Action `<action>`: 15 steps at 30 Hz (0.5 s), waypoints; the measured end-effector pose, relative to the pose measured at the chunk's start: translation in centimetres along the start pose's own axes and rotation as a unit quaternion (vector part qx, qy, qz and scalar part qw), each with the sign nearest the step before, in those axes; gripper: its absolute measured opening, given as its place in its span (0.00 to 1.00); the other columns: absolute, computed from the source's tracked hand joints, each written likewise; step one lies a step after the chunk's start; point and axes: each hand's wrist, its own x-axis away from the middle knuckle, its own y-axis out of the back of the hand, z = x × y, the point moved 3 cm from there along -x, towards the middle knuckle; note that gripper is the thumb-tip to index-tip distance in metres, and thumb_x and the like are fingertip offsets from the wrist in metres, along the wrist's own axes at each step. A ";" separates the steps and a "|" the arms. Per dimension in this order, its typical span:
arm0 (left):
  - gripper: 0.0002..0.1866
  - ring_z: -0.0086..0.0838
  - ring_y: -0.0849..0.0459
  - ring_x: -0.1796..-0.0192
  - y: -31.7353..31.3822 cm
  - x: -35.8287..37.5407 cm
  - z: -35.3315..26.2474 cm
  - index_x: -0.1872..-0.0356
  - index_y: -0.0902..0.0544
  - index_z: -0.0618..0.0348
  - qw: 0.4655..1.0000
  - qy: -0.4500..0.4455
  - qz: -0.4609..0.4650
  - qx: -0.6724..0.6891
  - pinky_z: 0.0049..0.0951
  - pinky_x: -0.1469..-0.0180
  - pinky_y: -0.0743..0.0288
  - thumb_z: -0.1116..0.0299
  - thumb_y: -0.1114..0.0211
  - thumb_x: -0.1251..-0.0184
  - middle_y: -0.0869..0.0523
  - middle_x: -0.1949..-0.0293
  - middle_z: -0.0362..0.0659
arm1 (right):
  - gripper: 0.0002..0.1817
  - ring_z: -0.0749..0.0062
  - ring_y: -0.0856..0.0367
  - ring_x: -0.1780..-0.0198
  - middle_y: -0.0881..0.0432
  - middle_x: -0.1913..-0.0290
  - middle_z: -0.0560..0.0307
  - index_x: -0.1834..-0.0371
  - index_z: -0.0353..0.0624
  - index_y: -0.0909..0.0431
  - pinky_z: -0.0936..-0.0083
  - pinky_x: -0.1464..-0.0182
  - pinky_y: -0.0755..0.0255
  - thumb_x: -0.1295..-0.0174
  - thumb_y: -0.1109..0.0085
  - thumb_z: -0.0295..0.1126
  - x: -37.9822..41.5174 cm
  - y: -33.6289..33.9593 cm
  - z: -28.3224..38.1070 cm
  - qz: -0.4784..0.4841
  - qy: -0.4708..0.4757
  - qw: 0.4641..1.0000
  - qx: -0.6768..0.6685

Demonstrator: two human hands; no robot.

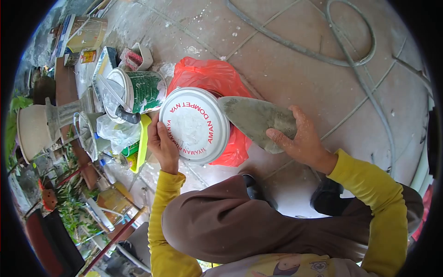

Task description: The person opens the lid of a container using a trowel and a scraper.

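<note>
A dented paint can (138, 90) lies beside the left hand (164, 144), which grips the rim of a round white lid (194, 124) over a crinkled red plastic bag (207, 74); the right hand (302, 141) clasps a flat, cement-crusted trowel (256, 117) above the tiled floor (286, 55)

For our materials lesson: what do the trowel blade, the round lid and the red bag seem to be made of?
Trowel blade: probably steel, dull grey, smeared with dried mortar. Round lid: seemingly plastic, smooth white with printed red lettering. Red bag: thin plastic film, glossy and crumpled.
</note>
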 end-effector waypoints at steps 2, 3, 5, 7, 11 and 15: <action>0.17 0.26 0.18 0.47 0.1 0.1 0.6 0.40 0.21 0.71 0.999 0.003 -0.012 0.049 0.28 0.41 0.24 0.70 0.48 0.20 0.15 0.46 0.48 | 0.32 0.51 0.12 0.56 0.16 0.60 0.36 0.49 0.29 0.29 0.62 0.54 0.21 0.42 0.26 0.45 0.8 -0.8 0.4 -0.031 -0.014 0.999 -0.008; 0.17 0.26 0.18 0.47 0.0 0.1 0.9 0.41 0.20 0.71 0.997 0.008 -0.016 0.075 0.28 0.41 0.24 0.71 0.48 0.20 0.15 0.46 0.48 | 0.32 0.51 0.12 0.55 0.16 0.60 0.36 0.49 0.28 0.29 0.62 0.53 0.21 0.42 0.26 0.45 0.9 -1.1 0.7 -0.039 -0.003 0.999 0.022; 0.16 0.25 0.17 0.50 0.0 -0.1 1.3 0.43 0.19 0.72 0.994 0.012 -0.026 0.106 0.27 0.44 0.24 0.72 0.47 0.22 0.14 0.49 0.48 | 0.33 0.51 0.13 0.54 0.16 0.59 0.36 0.48 0.28 0.28 0.62 0.52 0.21 0.43 0.25 0.46 0.3 -1.1 1.6 -0.051 0.019 0.995 0.083; 0.16 0.25 0.17 0.52 0.1 -0.3 2.2 0.44 0.18 0.72 0.995 -0.008 -0.034 0.091 0.27 0.46 0.23 0.71 0.46 0.23 0.14 0.51 0.47 | 0.34 0.51 0.13 0.53 0.15 0.58 0.37 0.48 0.27 0.27 0.62 0.50 0.22 0.43 0.25 0.47 -1.5 -0.4 3.0 -0.051 0.072 0.989 0.115; 0.16 0.24 0.17 0.56 0.0 -0.1 1.0 0.45 0.17 0.71 0.994 -0.024 -0.043 0.102 0.26 0.50 0.23 0.70 0.44 0.24 0.13 0.55 0.46 | 0.34 0.50 0.14 0.52 0.16 0.54 0.36 0.47 0.28 0.24 0.61 0.47 0.24 0.45 0.26 0.49 -6.2 3.2 9.4 0.013 0.132 0.959 0.251; 0.16 0.27 0.16 0.60 0.4 -0.2 1.7 0.47 0.15 0.70 0.995 -0.039 -0.057 0.068 0.28 0.55 0.23 0.69 0.41 0.26 0.13 0.58 0.49 | 0.27 0.68 0.19 0.59 0.17 0.60 0.49 0.50 0.35 0.23 0.68 0.53 0.25 0.43 0.27 0.44 -7.1 6.6 16.2 0.054 0.205 0.874 0.437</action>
